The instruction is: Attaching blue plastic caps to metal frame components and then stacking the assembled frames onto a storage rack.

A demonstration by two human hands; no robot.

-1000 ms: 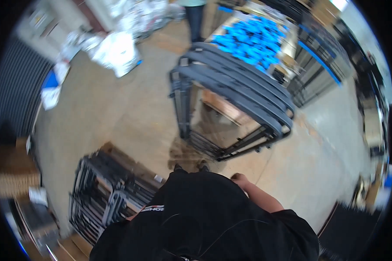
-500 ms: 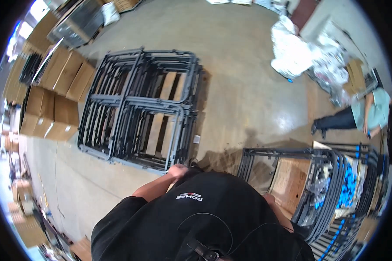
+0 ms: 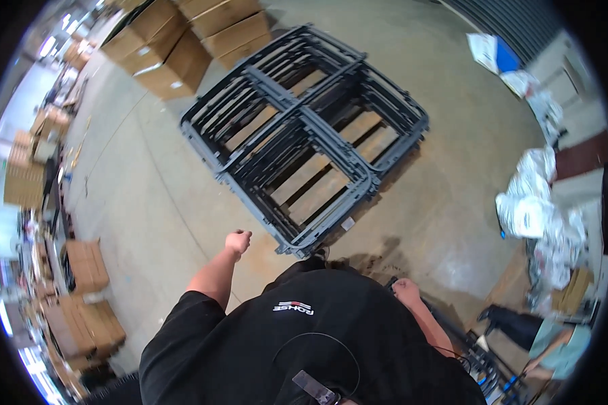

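A stack of dark grey metal frames (image 3: 287, 111), each split by crossing bars, lies on wooden pallet slats (image 3: 311, 185) ahead of me. My left hand (image 3: 238, 243) is curled into a fist above the floor, left of the stack's near corner and apart from it; nothing shows in it. My right hand (image 3: 405, 291) is low at my right side with its fingers curled. A dark bar end (image 3: 391, 282) shows right beside those fingers. Whether they grip it I cannot make out.
Cardboard boxes (image 3: 175, 61) stand beyond the stack, and more boxes (image 3: 84, 331) at the left. White plastic bags (image 3: 530, 196) lie along the right wall. Another person (image 3: 557, 347) in a light green top is at the lower right, beside more dark frames (image 3: 483, 361).
My view has swung to the right, so the stack appears turned and farther up. My left hand has come away from the stack's near edge. My right hand is now more visible.
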